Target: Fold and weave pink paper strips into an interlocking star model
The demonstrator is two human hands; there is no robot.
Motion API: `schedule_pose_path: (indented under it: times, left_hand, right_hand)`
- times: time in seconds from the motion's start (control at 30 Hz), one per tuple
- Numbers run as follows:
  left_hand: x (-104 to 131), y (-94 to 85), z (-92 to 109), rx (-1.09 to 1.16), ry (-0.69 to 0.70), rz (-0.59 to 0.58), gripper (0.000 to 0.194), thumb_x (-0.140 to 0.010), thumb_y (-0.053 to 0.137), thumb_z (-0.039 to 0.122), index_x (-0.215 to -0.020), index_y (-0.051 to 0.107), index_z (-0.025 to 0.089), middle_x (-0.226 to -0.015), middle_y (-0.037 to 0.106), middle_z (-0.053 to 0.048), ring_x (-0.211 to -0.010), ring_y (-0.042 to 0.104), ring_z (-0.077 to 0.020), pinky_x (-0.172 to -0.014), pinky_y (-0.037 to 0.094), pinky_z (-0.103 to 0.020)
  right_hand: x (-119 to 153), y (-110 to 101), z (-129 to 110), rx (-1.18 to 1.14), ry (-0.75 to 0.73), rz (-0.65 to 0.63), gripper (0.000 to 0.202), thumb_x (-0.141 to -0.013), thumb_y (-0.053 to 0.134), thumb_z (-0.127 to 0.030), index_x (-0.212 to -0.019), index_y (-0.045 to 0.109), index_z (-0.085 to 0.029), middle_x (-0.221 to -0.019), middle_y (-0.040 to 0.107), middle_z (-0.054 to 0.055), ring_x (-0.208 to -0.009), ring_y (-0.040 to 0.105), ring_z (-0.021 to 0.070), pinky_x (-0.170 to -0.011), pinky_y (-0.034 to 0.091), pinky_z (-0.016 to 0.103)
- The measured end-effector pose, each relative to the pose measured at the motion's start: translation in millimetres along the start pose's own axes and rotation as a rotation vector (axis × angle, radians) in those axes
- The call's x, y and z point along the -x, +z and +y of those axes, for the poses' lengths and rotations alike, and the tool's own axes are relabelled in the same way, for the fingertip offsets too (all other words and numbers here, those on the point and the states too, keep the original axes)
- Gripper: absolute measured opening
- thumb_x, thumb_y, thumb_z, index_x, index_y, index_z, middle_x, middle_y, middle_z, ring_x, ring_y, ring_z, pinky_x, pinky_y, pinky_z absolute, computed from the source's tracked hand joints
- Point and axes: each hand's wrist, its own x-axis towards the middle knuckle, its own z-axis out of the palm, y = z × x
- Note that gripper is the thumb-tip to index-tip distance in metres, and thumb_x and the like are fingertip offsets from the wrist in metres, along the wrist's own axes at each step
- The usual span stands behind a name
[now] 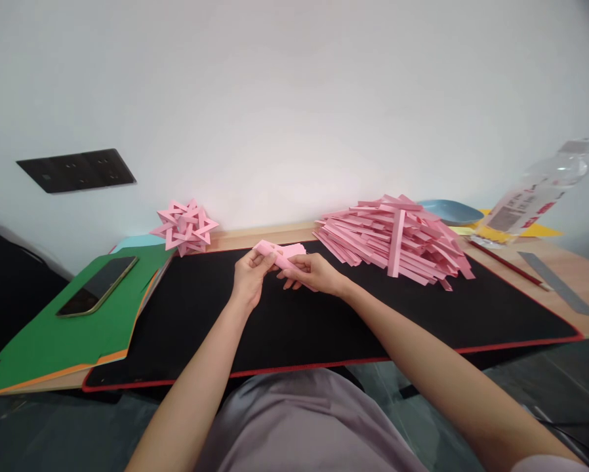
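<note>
Above the middle of the black desk mat (294, 328), both my hands hold a folded pink paper strip (285, 261). My left hand (250, 275) pinches its left end between thumb and fingers. My right hand (319, 274) grips the right part, with fingers beneath it. More pink paper (294, 250) shows just behind the fingers; whether it joins the held strip I cannot tell. To the right lies a large heap of folded pink paper strips (373, 236). A pink star-shaped paper model (186, 226) stands at the back left.
At left, a phone (98, 287) lies on green paper sheets (43, 341). Toward the right are a blue dish (452, 212), a tilted-looking plastic bottle (533, 196), a dark red pencil (511, 263) and a ruler (557, 282). A black socket panel (77, 170) is on the wall.
</note>
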Motion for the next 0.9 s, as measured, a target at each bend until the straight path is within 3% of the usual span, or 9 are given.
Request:
schedule_pose_path:
  times: [0.33, 0.9]
  left_hand:
    - [0.8, 2.7, 2.6, 0.043, -0.025, 0.054, 0.026, -0.056, 0.076, 0.022, -0.078, 0.068, 0.011, -0.08, 0.069, -0.009, -0.075, 0.063, -0.0168, -0.072, 0.047, -0.029]
    - [1.9, 3.6, 2.3, 0.011, -0.042, 0.094, 0.025, -0.053, 0.078, 0.023, -0.073, 0.068, 0.011, -0.075, 0.07, -0.008, -0.069, 0.063, -0.016, -0.067, 0.048, -0.028]
  right_hand:
    - [-0.3, -0.4, 2.2, 0.019, -0.027, 0.028, 0.037, -0.076, 0.059, -0.042, -0.095, 0.058, -0.01, -0.086, 0.068, 0.011, -0.064, 0.066, 0.0139, -0.055, 0.052, 0.024]
    - [0.1, 1.1, 0.3, 0.038, -0.026, 0.032, 0.035, -0.078, 0.056, -0.044, -0.082, 0.058, -0.009, -0.082, 0.069, 0.011, -0.061, 0.065, 0.013, -0.056, 0.051, 0.024]
